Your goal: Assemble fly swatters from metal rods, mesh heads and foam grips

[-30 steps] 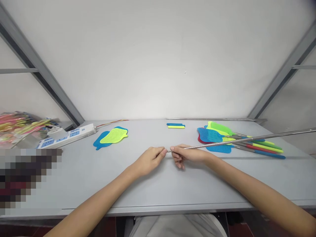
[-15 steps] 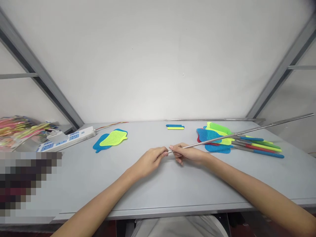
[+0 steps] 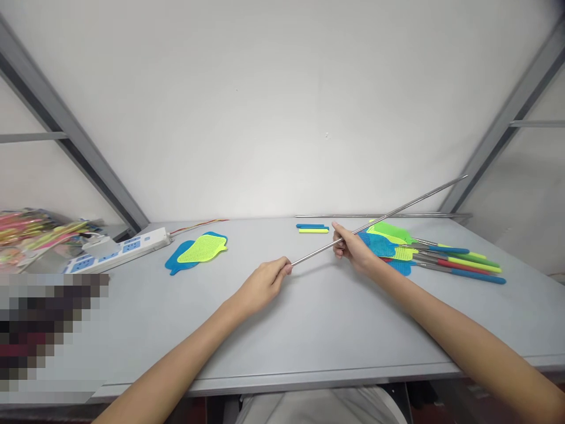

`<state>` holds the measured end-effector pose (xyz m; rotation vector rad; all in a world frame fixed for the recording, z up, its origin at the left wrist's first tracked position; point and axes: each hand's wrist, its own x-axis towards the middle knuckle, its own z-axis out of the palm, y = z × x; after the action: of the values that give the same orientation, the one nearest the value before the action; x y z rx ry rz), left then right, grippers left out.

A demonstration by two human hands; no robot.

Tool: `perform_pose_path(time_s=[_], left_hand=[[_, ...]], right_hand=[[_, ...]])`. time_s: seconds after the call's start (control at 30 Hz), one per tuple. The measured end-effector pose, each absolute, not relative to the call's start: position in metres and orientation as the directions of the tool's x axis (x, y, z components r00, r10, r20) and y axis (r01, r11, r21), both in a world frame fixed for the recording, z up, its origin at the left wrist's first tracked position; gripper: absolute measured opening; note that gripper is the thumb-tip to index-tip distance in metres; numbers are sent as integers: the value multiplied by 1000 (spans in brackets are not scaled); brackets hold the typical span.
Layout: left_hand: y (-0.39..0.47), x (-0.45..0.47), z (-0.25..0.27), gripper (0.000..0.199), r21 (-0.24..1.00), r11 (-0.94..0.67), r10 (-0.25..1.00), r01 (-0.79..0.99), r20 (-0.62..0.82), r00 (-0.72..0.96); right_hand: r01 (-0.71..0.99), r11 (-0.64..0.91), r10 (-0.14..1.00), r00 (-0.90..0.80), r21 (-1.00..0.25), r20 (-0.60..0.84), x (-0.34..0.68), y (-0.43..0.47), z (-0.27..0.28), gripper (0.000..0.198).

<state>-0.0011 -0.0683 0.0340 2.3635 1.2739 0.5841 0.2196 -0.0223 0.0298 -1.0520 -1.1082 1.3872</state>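
Note:
A thin metal telescopic rod (image 3: 408, 204) slants up to the right across the workspace. My left hand (image 3: 267, 281) is closed around its lower left end. Further up the rod, my right hand (image 3: 348, 246) has its fingers curled round the shaft, with the thumb raised. Just behind and right of that hand lies a pile of fly swatters (image 3: 404, 238) with blue, green, yellow and red parts, partly covered by my right hand and forearm. Blue and yellow handle sleeves (image 3: 313, 231) rest near the wall, left of my right hand.
On the left, a yellow swatter head (image 3: 203, 247) overlaps a blue swatter head (image 3: 174, 259). A white power strip (image 3: 128, 250) stands near a heap of colourful packaged items (image 3: 39, 229). More metal rods (image 3: 415, 215) lie along the back wall of the grey table (image 3: 309, 335).
My right hand has moved up and to the right, away from my left hand. The rod's far tip has come left and higher, and the rod now looks shorter.

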Motion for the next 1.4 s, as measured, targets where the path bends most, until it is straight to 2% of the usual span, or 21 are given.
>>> perform_pose_path(time_s=[0.13, 0.23, 0.4, 0.57, 0.73, 0.83, 1.03, 1.4], left_hand=[[-70, 0, 33, 30, 536, -503, 848, 678, 153, 508], [-71, 2, 30, 29, 556, -508, 841, 658, 157, 517], [-71, 5, 22, 29, 573, -495, 851, 653, 167, 498], [-71, 4, 17, 29, 578, -490, 851, 653, 156, 501], [-76, 7, 17, 33, 547, -477, 862, 688, 138, 488], [-77, 9, 15, 35, 467, -455, 883, 758, 125, 453], [-77, 8, 9, 39, 344, -411, 910, 844, 103, 402], [-80, 13, 2, 39, 336, -364, 931, 869, 116, 345]], right_hand=[[-222, -35, 999, -47, -974, -25, 229, -14, 27, 42], [-351, -52, 998, -58, -935, -33, 235, -8, 28, 36], [-679, -115, 993, -101, -725, -62, 245, -2, 34, 32], [-804, -207, 968, -85, -557, -237, 248, -2, 30, 33], [-848, -176, 964, -45, -500, -264, 245, -8, 26, 33], [-865, -139, 966, -11, -482, -259, 239, -11, 26, 33], [-931, -136, 944, -18, -338, -330, 229, -14, 21, 33], [-944, -139, 935, -25, -300, -354, 223, -18, 11, 31]])
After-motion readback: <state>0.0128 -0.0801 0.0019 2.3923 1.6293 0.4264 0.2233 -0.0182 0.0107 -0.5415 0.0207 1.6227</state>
